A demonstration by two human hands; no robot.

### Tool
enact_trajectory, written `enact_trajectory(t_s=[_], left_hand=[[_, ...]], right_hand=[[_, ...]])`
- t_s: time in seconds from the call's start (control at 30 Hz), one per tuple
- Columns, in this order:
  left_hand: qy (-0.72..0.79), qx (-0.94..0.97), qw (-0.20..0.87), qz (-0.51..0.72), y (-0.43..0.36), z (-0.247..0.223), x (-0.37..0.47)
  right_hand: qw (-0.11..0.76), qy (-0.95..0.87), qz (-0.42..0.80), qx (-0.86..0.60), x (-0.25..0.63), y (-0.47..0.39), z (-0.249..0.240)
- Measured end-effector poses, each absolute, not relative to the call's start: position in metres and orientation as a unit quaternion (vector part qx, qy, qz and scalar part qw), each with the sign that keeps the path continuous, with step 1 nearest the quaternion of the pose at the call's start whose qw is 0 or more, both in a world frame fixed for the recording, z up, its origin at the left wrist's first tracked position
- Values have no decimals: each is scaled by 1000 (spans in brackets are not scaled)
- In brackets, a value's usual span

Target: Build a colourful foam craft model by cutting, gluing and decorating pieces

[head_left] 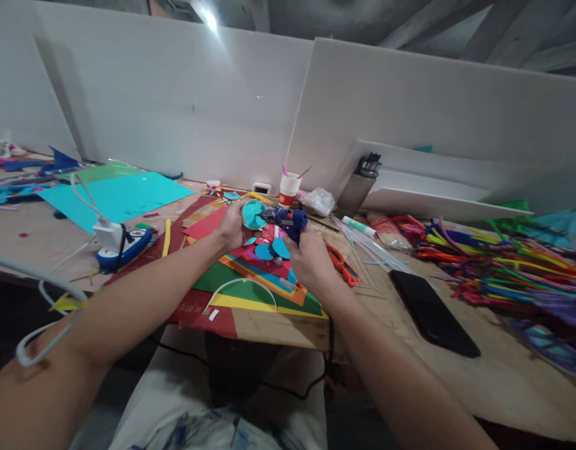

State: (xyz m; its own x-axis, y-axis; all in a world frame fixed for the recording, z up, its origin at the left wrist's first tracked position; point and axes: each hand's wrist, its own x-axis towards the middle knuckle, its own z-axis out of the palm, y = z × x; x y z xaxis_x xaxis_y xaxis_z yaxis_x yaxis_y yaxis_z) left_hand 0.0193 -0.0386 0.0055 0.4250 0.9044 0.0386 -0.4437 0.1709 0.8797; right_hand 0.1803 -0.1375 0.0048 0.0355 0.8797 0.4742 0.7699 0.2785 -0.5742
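Note:
My left hand (231, 227) is closed on a round light-blue piece with a pale rim (253, 215), perhaps a paper cup's end. In my right hand (312, 257) is a blue glue gun (292, 218), its dark nozzle pointing left at the round piece. Whether the nozzle touches it I cannot tell. Below the hands lie blue paper discs (264, 252) on a pile of coloured paper (257, 297). Beside my right hand are orange-handled scissors (344, 265), partly hidden by it.
A white cup with sticks (289, 187) and a dark bottle (359, 186) stand behind. To the right are a black phone (433, 312) and many pipe cleaners (489, 256). Leftward lie a blue power strip (123, 247), cables and a turquoise sheet (123, 203). White boards (175, 94) back the table.

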Motion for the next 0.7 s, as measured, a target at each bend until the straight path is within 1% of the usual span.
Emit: enact_trajectory(t_s=[0.23, 0.47, 0.7], left_hand=[[252, 456, 742, 422, -39, 2, 23], [248, 460, 729, 441, -39, 5, 19], [293, 443, 749, 396, -42, 1, 26]], right_hand=[[407, -684, 71, -602, 180, -138, 7], [412, -695, 62, -586, 179, -137, 4], [408, -680, 63, -606, 180, -138, 6]])
